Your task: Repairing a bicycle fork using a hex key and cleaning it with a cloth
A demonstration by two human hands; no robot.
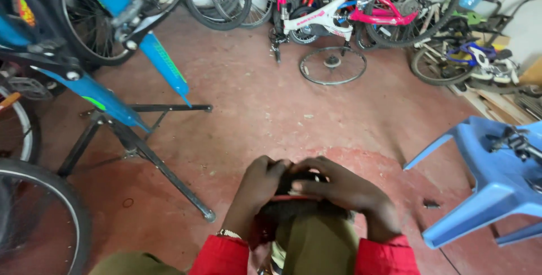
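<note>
Holding a dark part (299,196) with a red edge over your knee (316,241), low in the middle of the frame, you have both hands wrapped on it: your left hand (259,187) curls over its left end, your right hand (344,190) lies across the top and right end. Each grip is closed tight on the part. Its long axis seems to run left to right across the frame, roughly level; which end is the front I cannot tell, since your fingers cover most of it.

The likely trouble is a slip: with the part only propped on your leg, a hard push could roll it off onto the red floor (271,117), or pinch a finger under the red edge.

Further off, the blue chair (485,179) sits at the right, the black stand (147,151) at the left, and a loose wheel (332,65) lies before the parked bicycles (350,10) at the top.
</note>
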